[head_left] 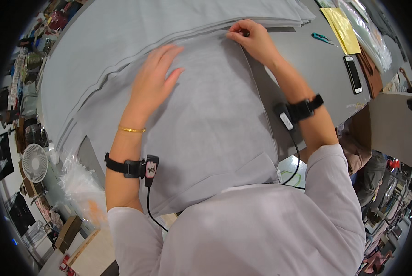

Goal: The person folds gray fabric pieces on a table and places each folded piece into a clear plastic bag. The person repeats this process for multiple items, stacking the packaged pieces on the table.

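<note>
Handling: grey fabric sheet (206, 115) looks light, limp, easily wrinkled.
Place: spread under both hands on the table (316, 64).
Left hand (153, 80): flat, fingers spread, pressing cloth.
Right hand (252, 39): pinching the far corner.
Hold: corners and edges.

the right hand (252, 39) hides its own fingertips at the grey fabric (206, 119) edge; the fabric's near end disappears under the person's torso.

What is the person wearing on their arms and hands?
Both hands are bare. The left hand has a thin gold bangle behind it, then a black strap with a small sensor box and black cable. The right hand has a similar black strap. Pale lilac sleeves cover both upper arms.
</note>
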A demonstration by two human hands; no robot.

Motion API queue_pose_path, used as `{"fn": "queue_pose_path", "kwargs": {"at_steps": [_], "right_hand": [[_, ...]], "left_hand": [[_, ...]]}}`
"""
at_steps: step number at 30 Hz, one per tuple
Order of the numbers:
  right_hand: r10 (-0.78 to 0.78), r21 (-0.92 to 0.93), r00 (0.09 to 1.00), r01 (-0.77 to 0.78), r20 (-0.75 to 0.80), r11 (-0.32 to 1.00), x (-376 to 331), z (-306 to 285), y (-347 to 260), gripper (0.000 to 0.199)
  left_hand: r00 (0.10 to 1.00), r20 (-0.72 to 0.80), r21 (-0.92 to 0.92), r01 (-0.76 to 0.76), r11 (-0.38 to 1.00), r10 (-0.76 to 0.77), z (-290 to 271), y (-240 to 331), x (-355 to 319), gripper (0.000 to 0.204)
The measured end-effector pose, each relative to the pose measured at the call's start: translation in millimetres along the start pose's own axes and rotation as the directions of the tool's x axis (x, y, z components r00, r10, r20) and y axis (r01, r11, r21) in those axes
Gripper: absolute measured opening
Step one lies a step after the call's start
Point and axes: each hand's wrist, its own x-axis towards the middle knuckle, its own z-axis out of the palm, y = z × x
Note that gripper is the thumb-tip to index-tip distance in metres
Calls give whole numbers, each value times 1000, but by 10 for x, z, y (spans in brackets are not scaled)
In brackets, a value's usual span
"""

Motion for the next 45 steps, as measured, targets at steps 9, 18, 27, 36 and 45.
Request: {"fn": "queue_pose_path", "kwargs": {"at_steps": [9,18,27,36,45], "right_hand": [[-37,21,992,35,120,999,-842,-500,-860,10],[-22,-262,991,56,132,963,-400,-18,-139,12],[-83,-200,997,80,-3,976,-348,-260,-606,8],[-89,-265,991,111,96,958,-159,32,-93,10],[134,-41,967,-128,215,991,-115,-102,-120,18]], "left_hand": [[709,648,65,314,947,-280,-947,-439,-119,16],[731,597,272,204,940,-331,-1316,-854,-750,25],[661,680,152,294,943,-316,-1380,-965,-882,34],[611,706,260,248,933,-359,-1697,-1014,-1030,38],[648,651,236,324,916,-397,-1735,-978,-1041,32]]}}
